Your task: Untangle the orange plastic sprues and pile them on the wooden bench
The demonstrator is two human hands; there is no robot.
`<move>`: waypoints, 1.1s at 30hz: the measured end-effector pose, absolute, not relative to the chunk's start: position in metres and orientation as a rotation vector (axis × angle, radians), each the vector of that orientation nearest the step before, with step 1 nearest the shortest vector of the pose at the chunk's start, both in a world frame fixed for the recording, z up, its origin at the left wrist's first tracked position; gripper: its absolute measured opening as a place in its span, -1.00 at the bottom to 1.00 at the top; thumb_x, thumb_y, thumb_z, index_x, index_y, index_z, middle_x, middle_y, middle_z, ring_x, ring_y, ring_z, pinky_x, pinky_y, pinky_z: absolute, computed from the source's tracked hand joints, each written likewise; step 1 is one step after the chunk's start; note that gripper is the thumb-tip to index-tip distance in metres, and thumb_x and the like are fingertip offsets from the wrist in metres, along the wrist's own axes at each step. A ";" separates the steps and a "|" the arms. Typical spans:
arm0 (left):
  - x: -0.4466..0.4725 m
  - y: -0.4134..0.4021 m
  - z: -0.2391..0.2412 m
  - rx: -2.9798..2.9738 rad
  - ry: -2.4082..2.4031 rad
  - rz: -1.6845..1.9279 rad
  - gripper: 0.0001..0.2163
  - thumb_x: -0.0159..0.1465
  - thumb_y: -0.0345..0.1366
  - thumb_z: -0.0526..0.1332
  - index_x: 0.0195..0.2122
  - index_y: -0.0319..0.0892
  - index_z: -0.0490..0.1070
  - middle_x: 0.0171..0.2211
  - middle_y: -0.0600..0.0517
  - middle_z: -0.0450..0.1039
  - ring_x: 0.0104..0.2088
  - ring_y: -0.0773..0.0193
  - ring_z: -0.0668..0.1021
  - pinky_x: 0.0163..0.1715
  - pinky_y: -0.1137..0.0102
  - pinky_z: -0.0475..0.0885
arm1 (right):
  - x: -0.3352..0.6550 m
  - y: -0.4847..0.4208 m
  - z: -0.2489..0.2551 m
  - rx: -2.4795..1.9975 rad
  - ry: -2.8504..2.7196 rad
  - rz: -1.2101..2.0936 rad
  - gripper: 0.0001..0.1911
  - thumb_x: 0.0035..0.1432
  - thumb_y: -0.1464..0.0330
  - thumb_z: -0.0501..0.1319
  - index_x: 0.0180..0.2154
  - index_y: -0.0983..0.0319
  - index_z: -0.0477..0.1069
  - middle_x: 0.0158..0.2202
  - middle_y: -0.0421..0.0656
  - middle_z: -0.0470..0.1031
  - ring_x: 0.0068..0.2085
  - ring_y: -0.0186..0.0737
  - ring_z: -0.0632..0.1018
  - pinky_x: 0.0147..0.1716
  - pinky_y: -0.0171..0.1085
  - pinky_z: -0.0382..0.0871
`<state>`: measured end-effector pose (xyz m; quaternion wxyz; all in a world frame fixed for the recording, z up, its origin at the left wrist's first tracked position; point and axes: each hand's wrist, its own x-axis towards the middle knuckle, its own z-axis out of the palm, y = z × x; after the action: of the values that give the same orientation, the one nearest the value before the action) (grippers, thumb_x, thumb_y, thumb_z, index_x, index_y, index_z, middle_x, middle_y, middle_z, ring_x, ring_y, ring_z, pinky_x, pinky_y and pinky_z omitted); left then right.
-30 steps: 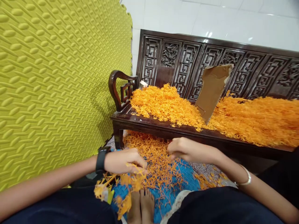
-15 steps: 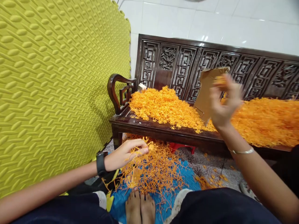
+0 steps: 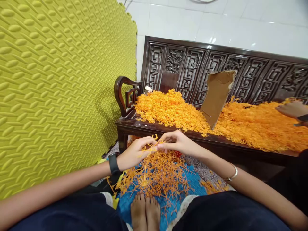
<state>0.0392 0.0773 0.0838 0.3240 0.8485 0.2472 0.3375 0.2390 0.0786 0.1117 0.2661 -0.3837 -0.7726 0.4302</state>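
Observation:
My left hand [image 3: 136,152], with a black watch on its wrist, and my right hand [image 3: 176,142], with a thin bracelet, meet fingertip to fingertip over a tangle of orange plastic sprigs [image 3: 156,175]. Both pinch the same small orange sprig [image 3: 154,147] between them, in front of the dark carved wooden bench [image 3: 154,126]. The tangle lies on a blue cloth [image 3: 192,183] by my bare feet. A big heap of small orange pieces [image 3: 168,107] covers the bench seat's left part.
A torn cardboard sheet [image 3: 216,94] leans on the bench between two orange heaps [image 3: 262,123]. Another person's hand [image 3: 292,109] reaches in at the right edge. A yellow-green foam mat [image 3: 60,83] stands on the left. White floor tiles lie behind.
My right hand has come down from near the cardboard over the bench to meet my left hand at the tangle. Another person's hand has appeared at the right edge.

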 end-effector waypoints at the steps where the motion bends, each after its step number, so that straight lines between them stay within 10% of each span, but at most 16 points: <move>1: 0.039 0.076 0.085 2.249 0.633 0.865 -0.80 0.27 -0.26 0.06 -0.45 -0.24 0.30 -0.47 0.11 0.23 -0.41 0.36 0.29 -0.36 0.47 0.19 | 0.239 0.075 0.112 -1.038 -2.092 1.167 -0.72 -0.04 0.19 0.28 -0.41 0.31 0.42 -0.52 -0.17 0.45 -0.50 -0.37 0.46 -0.46 -0.34 0.34; 17: 0.036 0.066 0.097 2.259 0.475 0.678 -0.75 0.29 -0.29 0.02 -0.54 -0.22 0.17 -0.52 0.13 0.11 -0.46 0.40 0.21 -0.42 0.47 0.14 | 0.261 0.060 0.119 -1.044 -2.057 0.815 -0.78 0.02 0.29 0.24 -0.56 0.26 0.34 -0.59 -0.25 0.34 -0.53 -0.41 0.35 -0.50 -0.36 0.21; 26: 0.023 0.076 0.094 2.188 0.557 0.811 -0.79 0.29 -0.27 0.03 -0.47 -0.23 0.25 -0.46 0.10 0.22 -0.41 0.37 0.28 -0.36 0.45 0.20 | 0.350 0.079 0.140 -0.913 -1.275 0.063 -0.95 0.04 0.29 0.21 -0.37 0.07 0.37 -0.35 -0.16 0.43 -0.33 -0.13 0.44 -0.24 -0.08 0.33; 33: 0.036 0.076 0.089 2.347 0.501 0.755 -0.82 0.30 -0.28 0.01 -0.31 -0.24 0.34 -0.31 0.00 0.35 -0.28 0.28 0.37 -0.20 0.37 0.24 | 0.371 0.172 0.169 -1.224 -1.509 -0.231 -0.40 0.00 0.21 0.21 0.05 0.32 0.16 0.04 0.10 0.24 0.04 0.01 0.32 0.04 0.01 0.17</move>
<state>0.0356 0.0755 0.0891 0.3076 0.8877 0.1896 0.2855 0.3713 0.1719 0.1693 0.5585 -0.5188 -0.6398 -0.0978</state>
